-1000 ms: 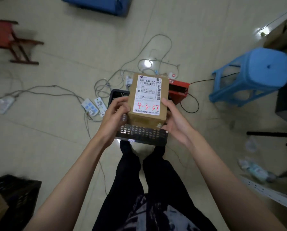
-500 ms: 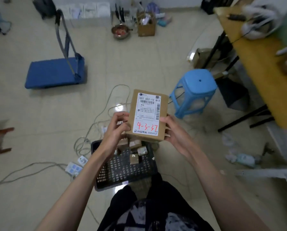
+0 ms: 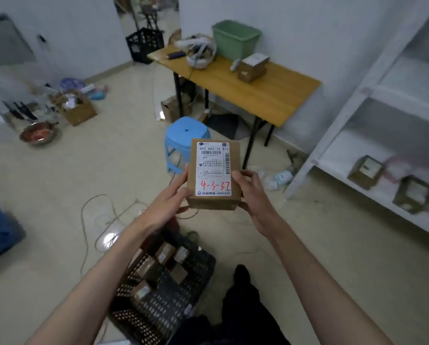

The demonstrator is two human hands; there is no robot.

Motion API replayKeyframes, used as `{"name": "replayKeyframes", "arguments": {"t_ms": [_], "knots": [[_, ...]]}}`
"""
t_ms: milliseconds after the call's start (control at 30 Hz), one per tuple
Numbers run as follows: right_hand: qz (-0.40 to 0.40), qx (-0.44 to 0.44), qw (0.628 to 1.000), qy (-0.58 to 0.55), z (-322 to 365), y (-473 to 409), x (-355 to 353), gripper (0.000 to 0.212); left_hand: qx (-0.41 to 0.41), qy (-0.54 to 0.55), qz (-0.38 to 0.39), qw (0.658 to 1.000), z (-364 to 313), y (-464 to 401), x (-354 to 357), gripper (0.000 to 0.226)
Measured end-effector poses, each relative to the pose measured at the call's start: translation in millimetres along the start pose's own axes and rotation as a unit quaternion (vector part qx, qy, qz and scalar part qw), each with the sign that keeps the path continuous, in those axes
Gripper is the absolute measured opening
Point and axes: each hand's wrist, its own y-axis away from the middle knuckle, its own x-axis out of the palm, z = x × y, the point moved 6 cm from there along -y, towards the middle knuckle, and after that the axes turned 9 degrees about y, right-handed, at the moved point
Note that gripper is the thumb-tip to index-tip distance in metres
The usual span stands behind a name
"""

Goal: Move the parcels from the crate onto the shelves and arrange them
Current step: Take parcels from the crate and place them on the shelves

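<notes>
Parcel [image 3: 213, 174] (labelled) gripped by both hands, shelves [image 3: 382, 155] seemingly right

View is lifting off the floor: crate [image 3: 168, 292] now lying below the held parcel [image 3: 213, 174], white shelves [image 3: 372, 145] coming into sight at right.

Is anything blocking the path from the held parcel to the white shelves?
Nothing visible does. The parcel, held by the left hand and right hand, has open floor between it and the white shelves to its right.
</notes>
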Motion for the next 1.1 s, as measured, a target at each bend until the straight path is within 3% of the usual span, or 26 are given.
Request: {"name": "replayKeyframes", "arguments": {"t_ms": [233, 467, 700, 933, 1100], "knots": [[-0.025, -0.059, 0.996, 0.063, 11, 84, -121, 0.095, 0.05, -0.014, 0.151, 0.987, -67, -20, 104, 0.048], [-0.174, -0.102, 0.979, 0.029, 3, 191, -250, 0.074, 0.114, -0.054, 0.319, 0.939, -126, -16, 257, 0.051], [-0.313, -0.095, 0.945, 0.01, -20, 320, -381, 0.073, 0.139, -0.089, 0.463, 0.871, -171, 16, 437, 0.074], [-0.408, -0.082, 0.906, 0.07, -28, 412, -491, 0.083, 0.27, -0.185, 0.49, 0.808, -214, 45, 595, 0.102], [-0.472, -0.071, 0.867, 0.14, -17, 463, -559, 0.084, 0.296, -0.167, 0.529, 0.778, -254, 76, 688, 0.112]]}}
